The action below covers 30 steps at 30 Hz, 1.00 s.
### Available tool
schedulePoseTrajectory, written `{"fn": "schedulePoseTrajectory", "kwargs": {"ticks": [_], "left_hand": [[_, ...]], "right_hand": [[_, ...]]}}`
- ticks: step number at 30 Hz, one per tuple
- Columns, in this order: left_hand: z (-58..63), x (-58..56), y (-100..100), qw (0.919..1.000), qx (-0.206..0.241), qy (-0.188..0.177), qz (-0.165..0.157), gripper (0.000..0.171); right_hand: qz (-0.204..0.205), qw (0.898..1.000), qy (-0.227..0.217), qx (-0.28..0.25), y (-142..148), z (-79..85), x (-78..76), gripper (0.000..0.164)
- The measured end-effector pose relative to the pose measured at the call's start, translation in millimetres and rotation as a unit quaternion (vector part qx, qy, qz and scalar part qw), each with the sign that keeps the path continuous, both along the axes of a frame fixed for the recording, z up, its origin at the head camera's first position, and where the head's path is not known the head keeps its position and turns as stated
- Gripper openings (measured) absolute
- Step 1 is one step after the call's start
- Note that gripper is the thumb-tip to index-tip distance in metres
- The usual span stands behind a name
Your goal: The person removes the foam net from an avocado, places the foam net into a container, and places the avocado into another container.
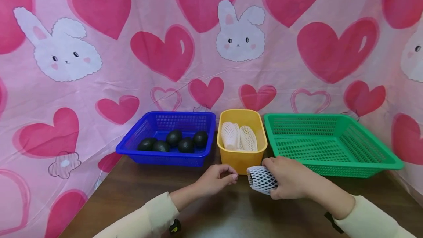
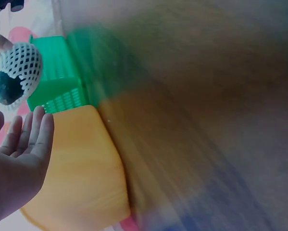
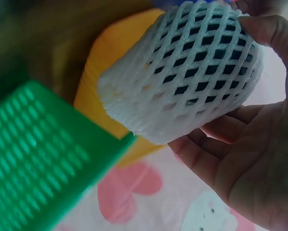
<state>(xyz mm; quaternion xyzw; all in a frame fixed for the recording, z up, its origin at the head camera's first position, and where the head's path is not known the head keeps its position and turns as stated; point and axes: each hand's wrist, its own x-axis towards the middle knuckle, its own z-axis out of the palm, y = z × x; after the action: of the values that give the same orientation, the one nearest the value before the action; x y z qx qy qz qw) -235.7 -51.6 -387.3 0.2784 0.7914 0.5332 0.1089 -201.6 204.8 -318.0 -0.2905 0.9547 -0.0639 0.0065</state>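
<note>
My right hand [image 1: 290,177] grips an avocado [image 2: 7,89] inside a white foam net sleeve [image 1: 263,180]. It is held over the table, in front of the yellow bin. In the left wrist view, the avocado's dark end shows bare at the sleeve's opening. The sleeve's other end narrows past the fruit in the right wrist view. Just left of the sleeve is my left hand [image 1: 213,180], its fingers relaxed around nothing. Two or more foam net sleeves [image 1: 248,139] stand in the yellow bin [image 1: 232,161].
At the left, a blue basket [image 1: 165,159] contains several dark avocados [image 1: 173,137]. The green basket [image 1: 307,144] on the right has a bare slotted floor. All three containers stand along the back of the brown wooden table [image 1: 231,217], before a pink heart-patterned cloth [image 1: 198,61].
</note>
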Motion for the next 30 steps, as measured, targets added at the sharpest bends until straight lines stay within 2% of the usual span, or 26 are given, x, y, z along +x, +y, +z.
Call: {"fn": "schedulePoseTrajectory", "kwargs": {"ticks": [8, 14, 17, 25, 30], "left_hand": [[-10.5, -0.1, -12.3, 0.9998, -0.019, -0.001, -0.005, 0.01], [-19.0, -4.4, -21.3, 0.9973, -0.071, 0.016, 0.009, 0.013], [-20.9, -4.3, -24.2, 0.9962, -0.081, 0.027, 0.012, 0.012], [-24.4, -0.5, -27.0, 0.9981, -0.061, 0.008, 0.004, 0.01], [-27.4, -0.9, -26.1, 0.9973, -0.072, -0.002, -0.015, 0.011]], "right_hand": [[0.015, 1.0, -0.017, -0.004, -12.7, -22.5, -7.1, 0.061], [0.031, 0.999, -0.025, -0.006, -24.5, -33.4, -11.2, 0.06], [0.034, 0.999, -0.025, -0.004, -28.8, -38.5, -13.3, 0.059], [0.041, 0.999, -0.028, -0.01, -35.5, -50.1, -17.1, 0.057], [0.038, 0.999, -0.037, -0.011, -37.4, -54.7, -18.6, 0.059]]}}
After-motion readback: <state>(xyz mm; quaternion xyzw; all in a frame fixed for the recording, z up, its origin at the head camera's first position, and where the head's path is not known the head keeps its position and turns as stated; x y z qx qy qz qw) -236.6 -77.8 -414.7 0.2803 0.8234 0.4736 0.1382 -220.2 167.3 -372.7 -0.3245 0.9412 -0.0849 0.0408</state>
